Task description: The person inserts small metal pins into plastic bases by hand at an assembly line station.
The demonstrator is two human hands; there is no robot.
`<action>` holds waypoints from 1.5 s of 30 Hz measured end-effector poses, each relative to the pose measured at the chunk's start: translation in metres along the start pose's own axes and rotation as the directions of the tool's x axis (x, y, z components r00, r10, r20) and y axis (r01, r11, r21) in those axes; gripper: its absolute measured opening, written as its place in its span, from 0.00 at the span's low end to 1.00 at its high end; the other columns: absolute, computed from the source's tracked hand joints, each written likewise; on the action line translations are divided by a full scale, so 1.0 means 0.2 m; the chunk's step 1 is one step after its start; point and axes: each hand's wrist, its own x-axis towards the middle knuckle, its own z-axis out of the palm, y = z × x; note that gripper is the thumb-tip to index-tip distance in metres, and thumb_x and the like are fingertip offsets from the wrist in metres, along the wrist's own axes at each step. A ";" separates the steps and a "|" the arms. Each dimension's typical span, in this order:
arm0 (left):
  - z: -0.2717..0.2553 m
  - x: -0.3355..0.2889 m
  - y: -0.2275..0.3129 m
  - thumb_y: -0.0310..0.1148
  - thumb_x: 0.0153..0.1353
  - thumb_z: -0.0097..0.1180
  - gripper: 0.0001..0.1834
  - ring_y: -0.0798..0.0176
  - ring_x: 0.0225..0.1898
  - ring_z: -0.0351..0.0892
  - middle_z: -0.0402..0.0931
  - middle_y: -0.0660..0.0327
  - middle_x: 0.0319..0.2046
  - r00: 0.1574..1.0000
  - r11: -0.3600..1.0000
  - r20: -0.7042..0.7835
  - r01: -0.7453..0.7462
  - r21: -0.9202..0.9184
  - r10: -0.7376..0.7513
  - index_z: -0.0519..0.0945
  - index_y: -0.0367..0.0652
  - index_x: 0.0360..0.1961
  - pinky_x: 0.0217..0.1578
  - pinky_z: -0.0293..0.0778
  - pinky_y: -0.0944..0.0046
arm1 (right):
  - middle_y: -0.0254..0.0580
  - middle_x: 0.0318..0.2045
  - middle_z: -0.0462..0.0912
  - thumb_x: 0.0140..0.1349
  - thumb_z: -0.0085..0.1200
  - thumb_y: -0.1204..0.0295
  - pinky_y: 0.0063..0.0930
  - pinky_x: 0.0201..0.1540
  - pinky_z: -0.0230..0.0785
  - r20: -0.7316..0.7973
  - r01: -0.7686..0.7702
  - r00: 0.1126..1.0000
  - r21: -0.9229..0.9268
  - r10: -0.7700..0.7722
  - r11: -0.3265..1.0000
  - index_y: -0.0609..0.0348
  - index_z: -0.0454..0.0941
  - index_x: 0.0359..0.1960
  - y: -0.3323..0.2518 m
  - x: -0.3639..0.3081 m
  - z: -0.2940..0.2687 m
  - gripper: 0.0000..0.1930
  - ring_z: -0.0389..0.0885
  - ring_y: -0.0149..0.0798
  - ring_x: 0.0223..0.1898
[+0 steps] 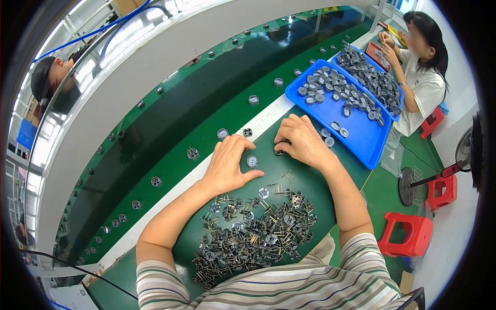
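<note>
My left hand rests on the green tabletop with thumb and index finger spread apart. Between them, apparently untouched, lies a small round grey plastic housing with a pale face. To its right, my right hand is closed in a pinch on a small dark round part, mostly covered by the fingers. Nearer to me spreads a heap of small metal-pinned parts, some with shiny round discs. Just beyond my left fingertips, a pinned round part and another grey housing sit near the belt's edge.
A green conveyor belt carrying scattered round parts curves past the table. At right, blue trays hold many grey round housings, with several loose beside them. Beyond them a co-worker handles small parts. Red stools and a fan stand on the floor.
</note>
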 end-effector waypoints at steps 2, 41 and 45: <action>0.00 -0.01 0.00 0.43 0.50 0.80 0.28 0.52 0.51 0.76 0.78 0.58 0.43 0.994 0.989 -0.011 0.113 0.099 -0.112 0.82 0.45 0.49 0.56 0.68 0.50 | 0.36 0.35 0.82 0.55 0.71 0.70 0.40 0.51 0.61 -0.018 -0.018 1.000 -0.011 0.018 1.000 0.55 0.87 0.30 0.00 0.00 0.00 0.05 0.77 0.41 0.47; -0.42 -0.02 -0.40 0.39 0.57 0.75 0.18 0.53 0.49 0.83 0.84 0.60 0.40 0.842 0.727 -0.101 0.513 0.456 -0.530 0.85 0.45 0.45 0.55 0.69 0.49 | 0.34 0.51 0.85 0.62 0.63 0.77 0.48 0.61 0.60 -0.143 0.275 0.946 -0.125 -0.292 0.953 0.52 0.87 0.46 -0.07 0.14 0.26 0.11 0.77 0.39 0.61; -0.41 -0.05 -0.38 0.38 0.55 0.77 0.23 0.52 0.58 0.76 0.80 0.58 0.46 0.903 0.748 -0.180 0.424 0.511 -0.389 0.86 0.46 0.52 0.58 0.65 0.47 | 0.34 0.46 0.85 0.62 0.62 0.79 0.46 0.60 0.60 -0.160 0.258 0.948 -0.119 -0.275 0.959 0.52 0.86 0.43 -0.10 0.13 0.23 0.09 0.78 0.39 0.57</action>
